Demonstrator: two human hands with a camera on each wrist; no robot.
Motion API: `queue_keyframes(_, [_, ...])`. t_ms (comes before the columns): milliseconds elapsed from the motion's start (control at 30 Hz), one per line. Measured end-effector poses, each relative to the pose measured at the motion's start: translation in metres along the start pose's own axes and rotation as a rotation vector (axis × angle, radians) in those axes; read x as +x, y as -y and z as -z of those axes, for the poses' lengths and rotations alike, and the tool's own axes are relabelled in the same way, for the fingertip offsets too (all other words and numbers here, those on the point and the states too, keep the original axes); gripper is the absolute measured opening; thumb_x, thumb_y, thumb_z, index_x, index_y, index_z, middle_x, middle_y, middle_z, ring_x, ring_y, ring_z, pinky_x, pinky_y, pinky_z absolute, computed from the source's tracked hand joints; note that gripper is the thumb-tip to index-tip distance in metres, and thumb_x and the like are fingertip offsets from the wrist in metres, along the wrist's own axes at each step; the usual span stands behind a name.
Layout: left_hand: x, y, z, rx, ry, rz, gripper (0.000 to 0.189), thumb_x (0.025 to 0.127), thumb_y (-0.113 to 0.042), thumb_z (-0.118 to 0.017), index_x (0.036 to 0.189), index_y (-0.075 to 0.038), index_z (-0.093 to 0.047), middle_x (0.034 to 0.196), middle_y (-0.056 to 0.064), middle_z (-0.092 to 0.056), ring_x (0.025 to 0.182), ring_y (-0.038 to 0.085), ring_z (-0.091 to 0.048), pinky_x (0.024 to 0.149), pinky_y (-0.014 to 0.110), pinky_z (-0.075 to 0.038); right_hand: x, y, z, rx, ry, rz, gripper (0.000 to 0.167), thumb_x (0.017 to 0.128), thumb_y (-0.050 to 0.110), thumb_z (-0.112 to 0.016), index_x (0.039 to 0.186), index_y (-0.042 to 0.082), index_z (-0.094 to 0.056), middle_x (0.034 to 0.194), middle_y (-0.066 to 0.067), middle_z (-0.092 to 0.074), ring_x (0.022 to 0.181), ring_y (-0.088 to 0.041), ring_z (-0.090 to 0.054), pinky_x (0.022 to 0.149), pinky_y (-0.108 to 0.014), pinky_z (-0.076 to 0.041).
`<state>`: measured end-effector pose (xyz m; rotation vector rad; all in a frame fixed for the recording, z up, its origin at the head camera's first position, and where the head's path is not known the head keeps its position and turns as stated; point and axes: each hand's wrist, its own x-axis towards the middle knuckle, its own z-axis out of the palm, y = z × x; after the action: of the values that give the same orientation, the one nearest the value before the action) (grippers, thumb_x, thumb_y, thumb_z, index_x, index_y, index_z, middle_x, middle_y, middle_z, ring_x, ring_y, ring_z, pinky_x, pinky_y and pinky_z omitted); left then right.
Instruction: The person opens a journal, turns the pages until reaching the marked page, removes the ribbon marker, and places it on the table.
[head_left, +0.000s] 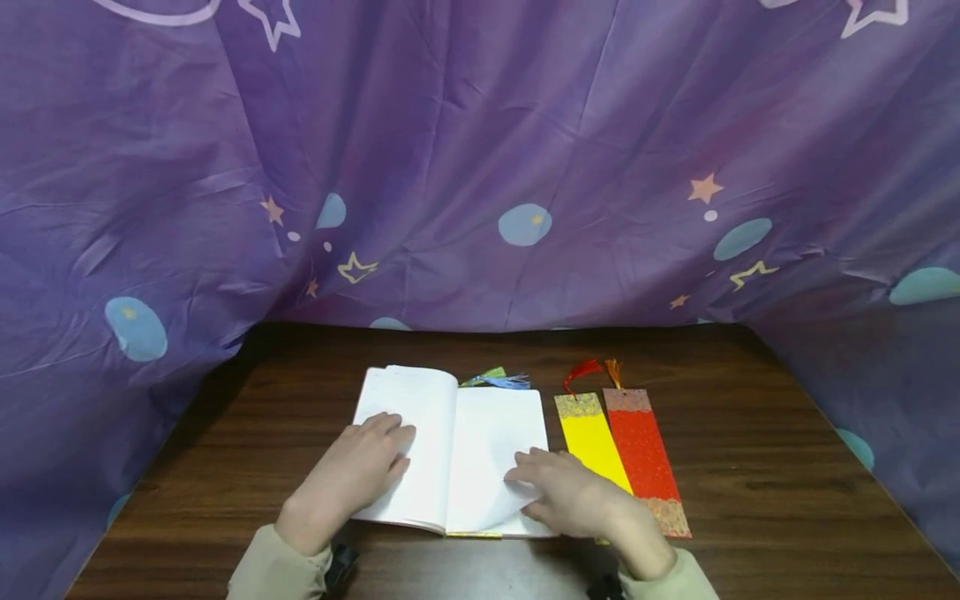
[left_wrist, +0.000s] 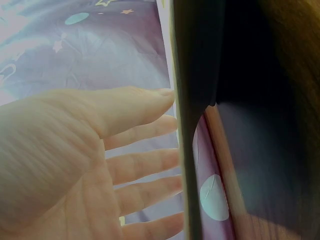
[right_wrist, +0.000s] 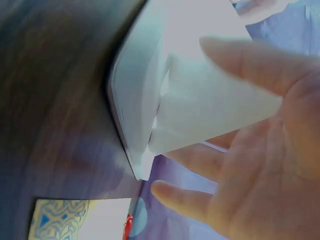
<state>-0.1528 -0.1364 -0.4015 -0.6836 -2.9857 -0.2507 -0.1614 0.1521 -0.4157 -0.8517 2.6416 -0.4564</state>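
One open book (head_left: 438,408) is set near the middle of a dark wooden table (head_left: 765,467), its gutter (head_left: 452,458) being run lengthwise from the near side towards the curtain (head_left: 420,167). On the left page (head_left: 420,392) the left hand (head_left: 367,458) is rested; its fingers are extended and slightly spread, with nothing pinched between them. Past the gutter, a blue tassel (head_left: 512,382) and a green piece (head_left: 495,373) are seen just beyond the book's far edge, and a yellow strip (head_left: 480,535) is exposed at the near edge (what it belongs to cannot be told).

Farther right, a leaf (right_wrist: 210,105) is lifted at its near outer corner, which is set in the gap between thumb and fingers of the right hand (head_left: 573,492); these are held apart, loosely spread, with no firm pinch shown. The relation that counts is judged to be this: the leaf's free corner is placed nearer the right hand, while the gutter, its hinge, is placed to the left, between both hands.

Beyond, a yellow bookmark (head_left: 596,442) is partly hidden by the right hand, and a red bookmark (head_left: 645,458) is laid just beside it, similarly slanted.
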Motion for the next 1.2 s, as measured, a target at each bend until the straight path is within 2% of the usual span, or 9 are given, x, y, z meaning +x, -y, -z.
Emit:
queue_keyframes(167, [-0.001, 0.0, 0.001, -0.001, -0.017, -0.012, 0.029, 0.091, -0.016, -0.067, 0.117, -0.003, -0.066, 0.121, 0.019, -0.061, 0.117, 0.035, -0.056, 0.094, 0.055, -0.047, 0.004, -0.001, 0.0, -0.048, -0.25, 0.127, 0.013, 0.084, 0.008, -0.074, 0.097, 0.013, -0.074, 0.105, -0.003, -0.07, 0.102, -0.026, -0.062, 0.095, -0.049, -0.047])
queue_keyframes(300, [-0.002, -0.001, 0.003, -0.002, -0.028, -0.018, 0.029, 0.091, -0.016, -0.067, 0.117, -0.003, -0.066, 0.122, 0.019, -0.061, 0.117, 0.035, -0.056, 0.094, 0.056, -0.047, 0.01, 0.009, -0.003, 0.052, -0.463, 0.099, 0.023, 0.082, 0.011, -0.076, 0.105, 0.012, -0.071, 0.131, -0.017, -0.059, 0.125, -0.038, -0.049, 0.105, -0.058, -0.039])
queue_keyframes(500, [-0.003, 0.0, 0.004, -0.01, -0.068, -0.053, 0.026, 0.09, -0.013, -0.067, 0.114, -0.002, -0.066, 0.119, 0.02, -0.062, 0.115, 0.036, -0.057, 0.093, 0.055, -0.049, 0.019, 0.034, -0.008, 0.241, -0.626, 0.021, 0.057, 0.079, 0.017, -0.081, 0.132, 0.01, -0.059, 0.157, -0.022, -0.024, 0.142, -0.044, -0.023, 0.108, -0.063, -0.029])
queue_keyframes(633, [-0.003, 0.002, 0.004, -0.021, -0.087, -0.063, 0.027, 0.09, -0.012, -0.067, 0.114, -0.002, -0.066, 0.12, 0.021, -0.062, 0.115, 0.037, -0.057, 0.093, 0.056, -0.049, 0.027, 0.049, -0.011, 0.319, -0.681, 0.009, 0.073, 0.079, 0.015, -0.082, 0.144, 0.012, -0.049, 0.161, -0.019, -0.009, 0.145, -0.041, -0.015, 0.112, -0.058, -0.025])
queue_keyframes(733, [-0.003, 0.003, 0.004, -0.018, -0.097, -0.074, 0.026, 0.09, -0.012, -0.067, 0.114, -0.002, -0.066, 0.119, 0.02, -0.062, 0.115, 0.036, -0.057, 0.093, 0.055, -0.049, 0.034, 0.06, -0.012, 0.428, -0.727, -0.005, 0.08, 0.08, 0.01, -0.08, 0.149, 0.013, -0.041, 0.162, -0.018, -0.003, 0.144, -0.039, -0.02, 0.109, -0.054, -0.032])
queue_keyframes(867, [-0.003, 0.003, 0.006, -0.006, -0.106, -0.08, 0.026, 0.089, -0.014, -0.069, 0.113, -0.003, -0.066, 0.119, 0.02, -0.063, 0.115, 0.036, -0.058, 0.094, 0.055, -0.048, 0.044, 0.074, -0.014, 0.706, -0.778, -0.031, 0.082, 0.081, 0.001, -0.073, 0.151, 0.013, -0.034, 0.161, -0.018, -0.005, 0.139, -0.042, -0.028, 0.097, -0.053, -0.047])
queue_keyframes(967, [-0.004, 0.003, 0.008, -0.003, -0.102, -0.073, 0.027, 0.089, -0.017, -0.069, 0.113, -0.003, -0.066, 0.12, 0.019, -0.062, 0.116, 0.036, -0.057, 0.096, 0.056, -0.046, 0.051, 0.083, -0.016, 0.9, -0.776, -0.052, 0.082, 0.081, -0.001, -0.069, 0.151, 0.014, -0.031, 0.158, -0.017, -0.016, 0.137, -0.042, -0.031, 0.093, -0.052, -0.051])
queue_keyframes(1067, [-0.005, 0.002, 0.011, -0.004, -0.105, -0.066, 0.027, 0.09, -0.017, -0.067, 0.114, -0.003, -0.066, 0.121, 0.018, -0.062, 0.117, 0.035, -0.056, 0.097, 0.056, -0.045, 0.055, 0.088, -0.02, 0.922, -0.732, -0.069, 0.076, 0.082, 0.001, -0.069, 0.149, 0.01, -0.034, 0.15, -0.019, -0.029, 0.132, -0.043, -0.038, 0.094, -0.053, -0.05])
queue_keyframes(1200, [-0.007, 0.004, 0.013, -0.006, -0.113, -0.056, 0.027, 0.091, -0.012, -0.064, 0.116, -0.001, -0.066, 0.122, 0.018, -0.063, 0.119, 0.035, -0.056, 0.099, 0.056, -0.043, 0.057, 0.091, -0.026, 0.815, -0.624, -0.076, 0.061, 0.084, 0.003, -0.069, 0.141, 0.006, -0.046, 0.14, -0.022, -0.042, 0.124, -0.042, -0.047, 0.094, -0.053, -0.05])
